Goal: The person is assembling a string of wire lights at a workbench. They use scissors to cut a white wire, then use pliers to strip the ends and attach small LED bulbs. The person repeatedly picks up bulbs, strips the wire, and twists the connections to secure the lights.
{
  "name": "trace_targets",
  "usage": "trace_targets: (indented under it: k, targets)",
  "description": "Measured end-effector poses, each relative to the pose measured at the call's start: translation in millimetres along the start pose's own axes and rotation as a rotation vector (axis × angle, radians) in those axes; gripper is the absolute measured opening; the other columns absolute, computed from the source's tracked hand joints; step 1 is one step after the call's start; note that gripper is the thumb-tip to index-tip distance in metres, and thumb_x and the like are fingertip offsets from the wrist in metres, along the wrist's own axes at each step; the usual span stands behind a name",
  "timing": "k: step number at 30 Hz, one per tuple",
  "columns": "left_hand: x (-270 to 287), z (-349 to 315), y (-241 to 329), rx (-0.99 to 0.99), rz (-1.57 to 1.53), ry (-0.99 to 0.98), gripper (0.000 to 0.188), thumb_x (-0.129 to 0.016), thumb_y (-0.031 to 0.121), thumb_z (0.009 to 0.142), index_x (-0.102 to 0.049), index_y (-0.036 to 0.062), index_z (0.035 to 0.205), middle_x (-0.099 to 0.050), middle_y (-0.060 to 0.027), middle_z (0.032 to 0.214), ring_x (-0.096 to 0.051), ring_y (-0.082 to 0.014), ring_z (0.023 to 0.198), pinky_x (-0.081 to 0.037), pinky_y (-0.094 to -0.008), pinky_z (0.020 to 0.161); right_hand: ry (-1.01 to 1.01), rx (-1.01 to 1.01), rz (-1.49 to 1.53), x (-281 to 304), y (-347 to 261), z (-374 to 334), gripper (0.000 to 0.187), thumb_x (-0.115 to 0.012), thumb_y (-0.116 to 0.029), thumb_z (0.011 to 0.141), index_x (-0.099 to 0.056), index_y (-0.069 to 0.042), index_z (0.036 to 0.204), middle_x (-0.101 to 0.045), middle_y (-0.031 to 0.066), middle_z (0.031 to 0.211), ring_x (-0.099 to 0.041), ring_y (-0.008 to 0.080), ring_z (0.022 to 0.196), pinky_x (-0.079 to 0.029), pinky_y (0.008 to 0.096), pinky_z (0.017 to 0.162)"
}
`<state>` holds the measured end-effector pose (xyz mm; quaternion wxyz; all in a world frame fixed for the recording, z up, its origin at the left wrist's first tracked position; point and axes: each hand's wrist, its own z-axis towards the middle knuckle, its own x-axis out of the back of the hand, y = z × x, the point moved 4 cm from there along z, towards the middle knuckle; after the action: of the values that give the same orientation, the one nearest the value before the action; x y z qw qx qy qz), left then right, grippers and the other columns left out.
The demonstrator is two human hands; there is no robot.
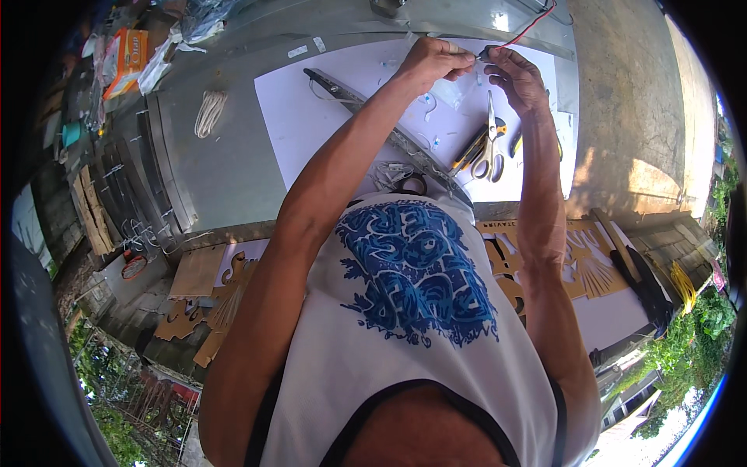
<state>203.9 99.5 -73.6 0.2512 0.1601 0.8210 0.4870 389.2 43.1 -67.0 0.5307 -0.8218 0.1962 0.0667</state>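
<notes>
Over the far part of a white sheet [284, 117], my two hands nearly meet. My right hand [520, 78] pinches a small black part [484, 54] from which a red wire [531, 26] seems to run up and away. Fingertips of my left hand [434, 64] are pressed together against the same spot; what they grip is too small to make out. Below my right hand lie scissors [489, 148] with pale handles and a yellow-and-black cutter [469, 151]. A long dark bar [401, 140] crosses the sheet diagonally, partly behind my left forearm.
A roll of black tape [412, 184] sits by the near edge, close to my shirt. Coiled white cord [210, 114] lies on the grey tabletop [241, 171] at left. Beyond it are an orange box [126, 62] and plastic bags. Cut brown panels [595, 265] lie low at right.
</notes>
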Motion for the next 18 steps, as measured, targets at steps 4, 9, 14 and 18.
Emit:
trace_targets:
  k: [4, 9, 14, 18]
  targets:
    - [1.3, 2.8, -8.5, 0.028, -0.084, -0.007, 0.024, -0.075, 0.014, 0.090, -0.072, -0.0032, 0.107, -0.074, -0.0121, 0.092, -0.067, -0.0126, 0.076, -0.053, -0.0245, 0.065, -0.048, -0.018, 0.023, 4.7, 7.6, 4.4, 0.022, -0.073, -0.014, 0.091, -0.070, -0.001, 0.109, -0.073, 0.0091, 0.096, -0.071, 0.0202, 0.083, -0.054, 0.0316, 0.074]
    - [0.7, 0.6, -5.8, -0.007, -0.027, -0.013, 0.026, -0.076, 0.012, 0.089, -0.071, -0.0053, 0.107, -0.074, -0.0140, 0.093, -0.067, -0.0131, 0.075, -0.053, -0.0245, 0.065, -0.084, -0.006, 0.066, 6.3, 8.2, 6.5, 0.019, -0.069, -0.010, 0.093, -0.069, 0.001, 0.108, -0.073, 0.0131, 0.099, -0.072, 0.0250, 0.090, -0.057, 0.0354, 0.081]
    - [1.4, 0.5, -1.5, -0.039, -0.002, -0.022, 0.028, -0.077, 0.011, 0.086, -0.071, -0.0067, 0.107, -0.074, -0.0149, 0.091, -0.066, -0.0129, 0.072, -0.052, -0.0236, 0.063, -0.108, -0.023, 0.096, 2.6, 4.7, 4.5, 0.019, -0.064, -0.008, 0.096, -0.066, 0.004, 0.110, -0.072, 0.0180, 0.102, -0.072, 0.0285, 0.096, -0.058, 0.0391, 0.087]
    - [-0.4, 1.0, -0.3, -0.036, -0.017, -0.013, 0.027, -0.078, 0.011, 0.086, -0.071, -0.0069, 0.105, -0.074, -0.0143, 0.089, -0.065, -0.0126, 0.071, -0.051, -0.0235, 0.061, -0.098, -0.053, 0.093, 6.3, 5.8, 5.6, 0.020, -0.062, -0.007, 0.097, -0.065, 0.005, 0.113, -0.072, 0.0193, 0.103, -0.072, 0.0297, 0.098, -0.058, 0.0391, 0.087]
